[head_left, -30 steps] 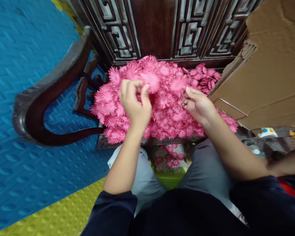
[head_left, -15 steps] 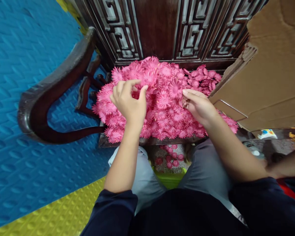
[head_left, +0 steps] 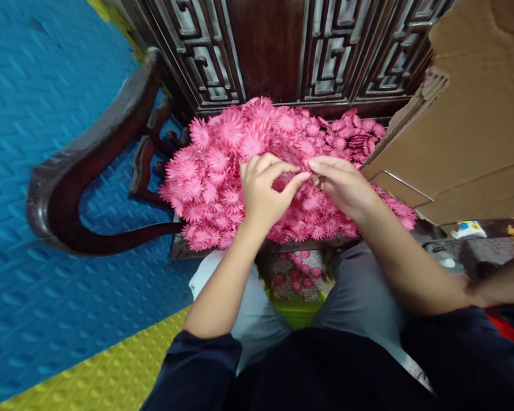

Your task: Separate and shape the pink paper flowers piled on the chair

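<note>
A heap of pink fabric flowers (head_left: 223, 165) covers the seat of a dark wooden chair (head_left: 240, 246) in front of me. My left hand (head_left: 265, 191) hovers over the middle of the heap, thumb and forefinger pinched together on a pink flower. My right hand (head_left: 342, 185) reaches in from the right, its fingers closed, and its fingertips meet those of the left hand at the same small pink piece. What exactly sits between the fingertips is mostly hidden.
The carved chair back (head_left: 278, 51) rises behind the heap, with a curved armrest (head_left: 89, 154) to the left. A cardboard box flap (head_left: 466, 125) borders the right. A green tub (head_left: 297, 313) with some flowers sits between my knees. Blue (head_left: 34, 114) and yellow (head_left: 103, 377) foam mats cover the floor. Another person's arm (head_left: 501, 282) is at the right edge.
My left hand has moved right and down from the heap's upper left to meet my right hand, which stayed almost in place.
</note>
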The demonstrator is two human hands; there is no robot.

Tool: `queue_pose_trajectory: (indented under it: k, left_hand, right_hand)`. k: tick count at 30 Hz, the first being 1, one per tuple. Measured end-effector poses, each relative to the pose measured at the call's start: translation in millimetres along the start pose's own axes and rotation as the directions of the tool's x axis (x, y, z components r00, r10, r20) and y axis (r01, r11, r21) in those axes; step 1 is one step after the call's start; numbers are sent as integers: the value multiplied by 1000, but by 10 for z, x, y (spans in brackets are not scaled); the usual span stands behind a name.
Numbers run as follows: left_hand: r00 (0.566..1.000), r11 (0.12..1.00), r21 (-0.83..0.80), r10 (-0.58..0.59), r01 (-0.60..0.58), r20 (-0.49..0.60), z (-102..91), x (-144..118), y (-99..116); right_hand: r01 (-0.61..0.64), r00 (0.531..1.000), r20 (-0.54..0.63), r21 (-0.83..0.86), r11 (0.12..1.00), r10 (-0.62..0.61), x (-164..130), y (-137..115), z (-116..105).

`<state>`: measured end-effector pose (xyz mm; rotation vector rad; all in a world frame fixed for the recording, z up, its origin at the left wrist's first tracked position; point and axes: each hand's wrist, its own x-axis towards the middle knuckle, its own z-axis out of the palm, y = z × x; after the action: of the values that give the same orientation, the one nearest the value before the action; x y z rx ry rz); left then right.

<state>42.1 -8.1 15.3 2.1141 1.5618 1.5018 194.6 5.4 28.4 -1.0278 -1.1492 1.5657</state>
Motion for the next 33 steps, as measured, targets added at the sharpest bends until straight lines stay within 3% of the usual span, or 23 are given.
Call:
queue_pose_trajectory:
  k: [4, 7, 18, 25, 29, 33]
  left_hand:
    - [995, 981, -172, -95, 91, -16, 78, -47, 43]
    - [990, 968, -214, -140, 130, -33, 92, -56, 31]
    - [993, 975, -190, -117, 114, -4, 73, -52, -7]
    - [994, 959, -261, -110, 110, 14, 42, -30, 8]
    - [989, 968, -235, -112, 88, -92, -13, -2, -21]
    - [967, 996, -57, -83, 71, -242, -92, 31, -96]
  right_hand:
    - [5, 1000, 27, 5, 1000, -5, -4, -1, -10]
    - [19, 1000, 24, -17, 1000, -18, 7, 17, -23]
    - [73, 997, 32, -76, 994, -71, 6, 33, 12]
    - [40, 999, -1, 7, 999, -40, 17, 59, -9]
    - [40, 997, -66, 32, 999, -38, 40, 47, -37]
    - [91, 993, -78, 4, 996, -90, 22, 37, -3]
